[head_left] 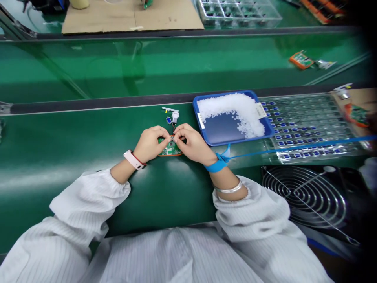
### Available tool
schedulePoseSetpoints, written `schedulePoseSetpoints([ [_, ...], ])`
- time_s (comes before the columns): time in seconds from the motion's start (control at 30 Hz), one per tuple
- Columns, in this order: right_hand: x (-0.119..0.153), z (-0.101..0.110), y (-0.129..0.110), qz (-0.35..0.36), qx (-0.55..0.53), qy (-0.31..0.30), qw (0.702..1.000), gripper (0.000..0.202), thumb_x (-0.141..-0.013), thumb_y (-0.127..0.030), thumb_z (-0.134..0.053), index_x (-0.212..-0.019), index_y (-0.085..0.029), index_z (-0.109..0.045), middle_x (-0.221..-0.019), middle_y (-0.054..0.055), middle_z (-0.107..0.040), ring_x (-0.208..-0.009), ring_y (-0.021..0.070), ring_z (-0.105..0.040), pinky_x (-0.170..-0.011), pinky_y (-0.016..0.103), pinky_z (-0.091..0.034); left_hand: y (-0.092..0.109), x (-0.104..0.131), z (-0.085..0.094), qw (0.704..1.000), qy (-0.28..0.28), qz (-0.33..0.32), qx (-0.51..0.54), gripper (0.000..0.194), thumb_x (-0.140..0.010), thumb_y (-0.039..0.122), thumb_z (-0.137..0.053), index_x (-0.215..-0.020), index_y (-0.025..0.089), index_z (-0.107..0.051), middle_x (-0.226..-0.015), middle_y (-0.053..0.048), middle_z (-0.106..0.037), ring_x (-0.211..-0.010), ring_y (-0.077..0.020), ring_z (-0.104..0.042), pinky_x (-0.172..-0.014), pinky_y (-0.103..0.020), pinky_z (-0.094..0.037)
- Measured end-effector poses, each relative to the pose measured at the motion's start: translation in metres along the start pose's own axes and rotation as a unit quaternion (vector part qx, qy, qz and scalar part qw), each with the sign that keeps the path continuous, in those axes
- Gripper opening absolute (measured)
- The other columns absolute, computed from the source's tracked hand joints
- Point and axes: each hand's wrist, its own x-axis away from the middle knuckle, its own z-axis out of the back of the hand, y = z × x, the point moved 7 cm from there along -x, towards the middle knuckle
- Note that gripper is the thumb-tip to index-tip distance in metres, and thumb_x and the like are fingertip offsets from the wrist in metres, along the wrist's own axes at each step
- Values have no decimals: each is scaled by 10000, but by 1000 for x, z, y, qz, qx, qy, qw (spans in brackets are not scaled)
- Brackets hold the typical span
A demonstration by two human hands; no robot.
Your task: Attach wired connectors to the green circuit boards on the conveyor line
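A green circuit board (171, 148) with an orange edge lies on the green mat in front of me. My left hand (151, 143) pinches at its top edge from the left. From the right, my right hand (191, 144) pinches at nearly the same spot, the fingertips of both hands almost touching. Whatever is between the fingertips is too small to make out. Just beyond the board are a white connector-like part (174, 117), a small blue module (169, 120) and a thin white strip (170, 109), with dark and reddish wires running toward the board.
A blue tray (220, 133) of white pellets is right of my hands. Farther right lie a clear tray (309, 118) of small blue parts and a fan with a wire guard (306, 196). A blue wrist-strap cord (265, 151) stretches right. Another orange-edged board (302, 60) lies on the conveyor.
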Motion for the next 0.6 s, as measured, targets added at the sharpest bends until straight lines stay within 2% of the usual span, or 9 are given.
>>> schedulePoseSetpoints([
  [0.17,-1,-3,4,-22,27,4,999,125,-774,-137,-485,-654,-174,-490,-843,62,-504,-823,162,-517,-735,311,-444,-4,-4,1,999,-26,31,0,96,-724,160,-602,-649,172,-662,-773,-29,-685,-747,-170,-619,-718,-291,-455],
  [0.3,-2,1,-3,-29,17,8,999,128,-789,-154,-483,-665,-168,-511,-849,59,-515,-770,146,-522,-678,287,-445,-3,-1,6,1000,5,10,14,55,-726,201,-629,-689,175,-661,-786,-31,-672,-746,-165,-608,-706,-282,-458],
  [0.37,-4,16,-9,-15,20,41,999,131,-804,-179,-487,-677,-170,-516,-860,59,-533,-773,145,-527,-676,285,-442,0,0,7,999,21,-21,15,66,-751,227,-620,-745,178,-666,-826,-39,-670,-787,-167,-608,-738,-290,-460],
  [0.43,-5,42,-9,-6,44,99,994,124,-810,-202,-497,-692,-173,-520,-878,62,-551,-803,155,-530,-695,294,-438,5,1,6,998,24,-52,-5,89,-782,239,-598,-771,187,-669,-856,-42,-672,-824,-173,-603,-773,-307,-451],
  [0.53,-1,83,11,-42,110,193,974,104,-785,-193,-511,-683,-173,-519,-842,61,-557,-796,168,-520,-701,304,-427,8,2,4,995,13,-73,-59,125,-810,245,-574,-747,194,-670,-848,-35,-681,-814,-179,-593,-775,-329,-434],
  [0.6,1,99,31,-88,151,208,962,109,-759,-172,-517,-649,-170,-515,-778,54,-544,-763,170,-510,-694,303,-417,9,2,2,994,2,-77,-81,134,-821,246,-569,-751,192,-670,-855,-31,-687,-813,-179,-590,-775,-332,-427],
])
